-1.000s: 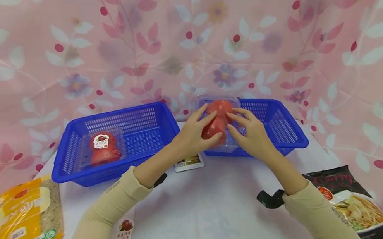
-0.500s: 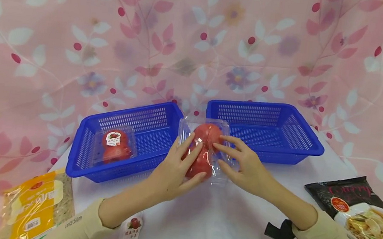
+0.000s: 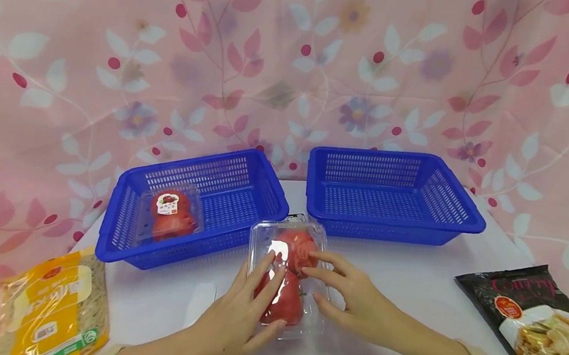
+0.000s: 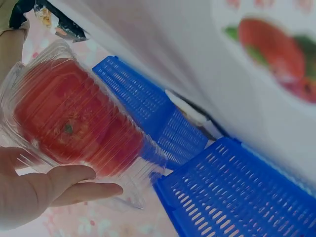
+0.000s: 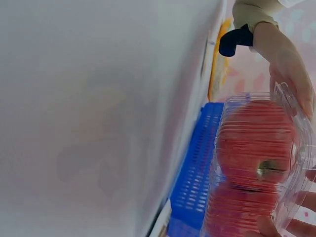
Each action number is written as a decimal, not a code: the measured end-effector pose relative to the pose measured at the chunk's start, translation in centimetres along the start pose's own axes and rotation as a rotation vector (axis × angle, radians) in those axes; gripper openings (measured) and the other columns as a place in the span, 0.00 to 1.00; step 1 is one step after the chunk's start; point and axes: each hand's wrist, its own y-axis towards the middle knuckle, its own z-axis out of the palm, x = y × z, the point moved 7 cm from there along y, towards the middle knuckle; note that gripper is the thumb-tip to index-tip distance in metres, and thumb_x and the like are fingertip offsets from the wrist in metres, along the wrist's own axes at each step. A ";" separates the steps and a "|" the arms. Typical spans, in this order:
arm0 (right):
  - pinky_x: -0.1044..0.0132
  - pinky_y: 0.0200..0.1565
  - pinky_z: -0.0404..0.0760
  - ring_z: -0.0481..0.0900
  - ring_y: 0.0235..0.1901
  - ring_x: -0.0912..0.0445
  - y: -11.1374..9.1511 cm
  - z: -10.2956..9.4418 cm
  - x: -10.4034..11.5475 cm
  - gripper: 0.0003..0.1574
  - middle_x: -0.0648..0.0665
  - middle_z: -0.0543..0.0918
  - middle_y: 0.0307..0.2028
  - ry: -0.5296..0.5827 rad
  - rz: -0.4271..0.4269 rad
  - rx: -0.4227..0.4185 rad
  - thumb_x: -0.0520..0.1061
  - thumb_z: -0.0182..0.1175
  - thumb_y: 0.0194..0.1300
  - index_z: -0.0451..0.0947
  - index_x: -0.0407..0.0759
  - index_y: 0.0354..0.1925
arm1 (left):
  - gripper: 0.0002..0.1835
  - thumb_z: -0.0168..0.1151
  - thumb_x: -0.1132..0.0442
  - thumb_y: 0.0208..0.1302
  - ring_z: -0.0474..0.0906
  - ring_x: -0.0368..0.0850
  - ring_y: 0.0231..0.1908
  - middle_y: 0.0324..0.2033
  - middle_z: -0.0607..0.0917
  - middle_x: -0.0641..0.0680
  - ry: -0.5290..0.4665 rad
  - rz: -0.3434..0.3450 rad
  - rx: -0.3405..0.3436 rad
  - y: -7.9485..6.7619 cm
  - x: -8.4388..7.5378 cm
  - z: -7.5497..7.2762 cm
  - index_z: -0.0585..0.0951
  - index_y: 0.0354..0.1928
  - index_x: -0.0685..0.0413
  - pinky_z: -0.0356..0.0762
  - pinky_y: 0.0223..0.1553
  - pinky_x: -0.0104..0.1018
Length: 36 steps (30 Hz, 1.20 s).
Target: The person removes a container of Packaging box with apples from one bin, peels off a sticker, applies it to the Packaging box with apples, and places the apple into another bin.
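Note:
A clear plastic box [image 3: 312,319] of red tomatoes [image 3: 288,302] is held between my two hands, above the white table in front of the baskets. My left hand [image 3: 230,316] grips its left side, fingers spread over the lid. Opposite it, my right hand [image 3: 362,298] holds the right side with fingertips on the lid. In the left wrist view, the left thumb [image 4: 69,175] lies along the box's side, and a green stem end shows on a tomato [image 4: 69,111]. A similar labelled box of tomatoes [image 3: 173,218] lies in the left blue basket [image 3: 118,241].
A second blue basket [image 3: 378,231] stands at the back right. On the left lies a yellow bag [image 3: 54,309]; a black noodle packet [image 3: 534,331] lies on the right. A white label with a fruit picture [image 4: 276,54] is close to the left wrist camera. A floral curtain [image 3: 297,57] hangs behind.
Both hands have brought the box of tomatoes from over the right basket toward me, down in front of the gap between the baskets. The box in the left basket has stayed put.

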 end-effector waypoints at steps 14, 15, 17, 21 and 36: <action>0.55 0.44 0.78 0.75 0.50 0.47 -1.9 3.4 -0.7 0.26 0.41 0.70 0.56 -0.070 -0.050 0.094 0.40 0.62 0.53 0.75 0.42 0.53 | 0.38 0.42 0.38 0.65 0.61 0.75 0.55 0.66 0.55 0.65 -0.083 -0.048 0.225 -2.1 0.5 2.8 0.59 0.67 0.60 0.70 0.48 0.56; 0.55 0.44 0.78 0.75 0.50 0.47 -1.9 3.4 -0.7 0.26 0.42 0.70 0.57 -0.069 -0.031 0.120 0.41 0.61 0.55 0.74 0.43 0.54 | 0.39 0.42 0.37 0.65 0.61 0.76 0.55 0.67 0.55 0.64 -0.089 -0.061 0.241 -2.1 0.6 2.9 0.59 0.68 0.58 0.72 0.46 0.56; 0.55 0.46 0.77 0.75 0.51 0.48 -1.9 3.6 -0.9 0.27 0.43 0.68 0.59 -0.070 0.014 0.182 0.44 0.60 0.58 0.72 0.45 0.57 | 0.39 0.42 0.37 0.64 0.62 0.76 0.54 0.68 0.54 0.62 -0.076 -0.073 0.270 -2.2 0.9 2.9 0.58 0.68 0.56 0.76 0.41 0.54; 0.54 0.48 0.76 0.72 0.55 0.49 -2.0 3.6 -1.3 0.30 0.47 0.64 0.63 -0.094 0.093 0.301 0.51 0.57 0.62 0.67 0.52 0.62 | 0.40 0.45 0.36 0.63 0.68 0.71 0.52 0.68 0.54 0.60 0.015 -0.027 0.307 -2.2 1.3 2.6 0.55 0.70 0.52 0.79 0.37 0.50; 0.53 0.49 0.75 0.66 0.56 0.51 -1.8 2.8 -0.6 0.36 0.45 0.67 0.61 -0.233 0.016 0.249 0.59 0.61 0.56 0.67 0.54 0.62 | 0.37 0.41 0.38 0.65 0.61 0.59 0.62 0.69 0.53 0.59 0.041 -0.027 0.372 -3.6 2.3 1.4 0.51 0.71 0.48 0.72 0.50 0.49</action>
